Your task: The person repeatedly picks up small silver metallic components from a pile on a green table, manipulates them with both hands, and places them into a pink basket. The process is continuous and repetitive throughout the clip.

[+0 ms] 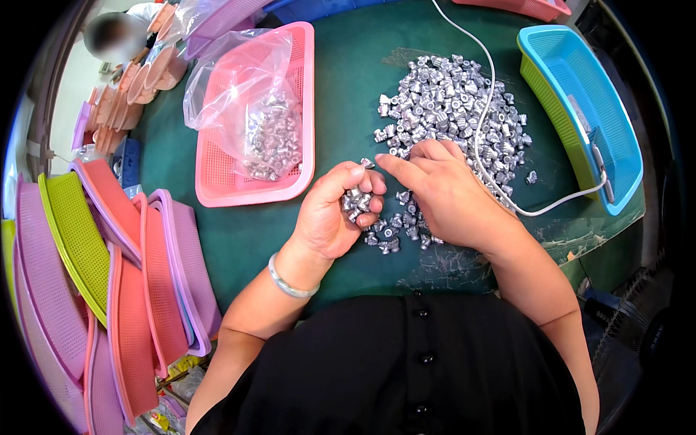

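Note:
My left hand (337, 206) is palm up, its fingers curled around several small ribbed silver metal parts (356, 203). One more such part (367, 164) sits at its thumb tip. Palm down beside it, my right hand (446, 192) reaches over the near edge of a large pile of the same parts (453, 105). One digit points left toward that single part; its other fingers bend under, and whatever they hold is hidden. A smaller cluster of parts (395, 228) lies on the green table between my hands, partly beneath the right one.
Left of the pile, a pink basket (308, 109) holds a clear bag (272, 134) of silver parts. A blue basket (605, 109) nested in a green one stands right. A white cable (493, 72) crosses the pile. Stacked colored baskets (130, 290) fill the left side. Another person (116, 36) is far left.

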`<state>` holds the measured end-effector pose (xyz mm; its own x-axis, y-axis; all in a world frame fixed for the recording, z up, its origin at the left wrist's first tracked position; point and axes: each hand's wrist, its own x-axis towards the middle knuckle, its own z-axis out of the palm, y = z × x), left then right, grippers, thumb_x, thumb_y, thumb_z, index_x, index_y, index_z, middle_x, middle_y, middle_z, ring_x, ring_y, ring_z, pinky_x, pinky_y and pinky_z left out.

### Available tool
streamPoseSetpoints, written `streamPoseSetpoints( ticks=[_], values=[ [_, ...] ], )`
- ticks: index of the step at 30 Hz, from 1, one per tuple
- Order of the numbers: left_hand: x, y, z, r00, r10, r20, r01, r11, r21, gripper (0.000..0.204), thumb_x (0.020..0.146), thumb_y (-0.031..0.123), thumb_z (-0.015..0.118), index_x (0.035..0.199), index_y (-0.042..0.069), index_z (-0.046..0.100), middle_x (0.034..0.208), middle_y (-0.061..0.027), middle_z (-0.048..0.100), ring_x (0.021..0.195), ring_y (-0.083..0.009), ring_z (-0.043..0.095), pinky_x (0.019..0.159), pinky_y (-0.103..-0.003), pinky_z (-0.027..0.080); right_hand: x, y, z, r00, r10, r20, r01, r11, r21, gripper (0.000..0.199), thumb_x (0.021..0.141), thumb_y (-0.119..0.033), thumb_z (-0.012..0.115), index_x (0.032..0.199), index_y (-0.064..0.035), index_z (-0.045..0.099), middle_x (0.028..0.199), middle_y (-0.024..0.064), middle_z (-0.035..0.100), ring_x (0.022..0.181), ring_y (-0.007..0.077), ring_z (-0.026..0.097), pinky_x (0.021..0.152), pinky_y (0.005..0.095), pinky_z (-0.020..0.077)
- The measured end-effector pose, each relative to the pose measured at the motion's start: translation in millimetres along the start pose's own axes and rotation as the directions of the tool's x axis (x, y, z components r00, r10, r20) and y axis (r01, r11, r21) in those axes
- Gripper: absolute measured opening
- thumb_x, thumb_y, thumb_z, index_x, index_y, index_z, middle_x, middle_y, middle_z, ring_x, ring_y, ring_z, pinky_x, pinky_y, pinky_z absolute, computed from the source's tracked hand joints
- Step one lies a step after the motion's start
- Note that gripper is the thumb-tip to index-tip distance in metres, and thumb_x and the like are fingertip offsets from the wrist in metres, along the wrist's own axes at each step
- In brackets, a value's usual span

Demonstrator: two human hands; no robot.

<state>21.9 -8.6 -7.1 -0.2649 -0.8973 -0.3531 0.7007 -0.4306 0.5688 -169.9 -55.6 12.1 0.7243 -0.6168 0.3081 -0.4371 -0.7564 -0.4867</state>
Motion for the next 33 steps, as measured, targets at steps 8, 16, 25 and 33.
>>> streamPoseSetpoints(
  ticks=[8,16,25,33],
  values=[
    [-5,6,18,0.998,-0.008,-0.057,0.016,0.990,0.137,0.021,0.085,0.019,0.051,0.096,0.001,0.053,0.075,-0.0086,0.056,0.063,-0.0150,0.053,0.045,-0.021,0.038,6,0,-7,0.989,0.061,-0.136,-0.024,0.965,0.261,0.056,0.070,0.005,0.057,0.124,-0.0054,0.046,0.083,0.0043,0.062,0.082,0.0230,0.055,0.081,0.0351,0.0386],
    [-8,5,21,0.995,-0.090,-0.043,0.100,0.924,0.370,0.019,0.090,0.022,0.050,0.093,0.004,0.056,0.068,-0.0032,0.054,0.058,-0.0103,0.050,0.042,-0.019,0.032,7,-4,0,0.952,0.006,-0.305,0.150,0.861,0.486,0.062,0.070,0.009,0.057,0.129,-0.0038,0.041,0.089,0.0080,0.062,0.088,0.0288,0.059,0.077,0.0352,0.0479],
    [-9,4,29,0.997,-0.045,-0.062,0.065,0.927,0.370,0.015,0.087,0.013,0.048,0.094,0.004,0.057,0.066,-0.0019,0.051,0.057,-0.0098,0.048,0.043,-0.019,0.031,8,-8,1,0.954,0.006,-0.299,0.158,0.838,0.522,0.066,0.069,0.013,0.055,0.130,-0.0035,0.038,0.090,0.0112,0.060,0.083,0.0271,0.060,0.074,0.0336,0.0490],
    [-9,0,22,0.996,0.000,-0.085,0.037,0.900,0.435,0.016,0.088,0.017,0.050,0.094,0.006,0.061,0.066,0.0007,0.051,0.057,-0.0074,0.047,0.045,-0.019,0.032,7,-6,3,0.944,-0.022,-0.330,0.184,0.865,0.467,0.061,0.071,0.010,0.056,0.129,-0.0034,0.041,0.089,0.0111,0.061,0.080,0.0264,0.060,0.070,0.0330,0.0494]
  ],
)
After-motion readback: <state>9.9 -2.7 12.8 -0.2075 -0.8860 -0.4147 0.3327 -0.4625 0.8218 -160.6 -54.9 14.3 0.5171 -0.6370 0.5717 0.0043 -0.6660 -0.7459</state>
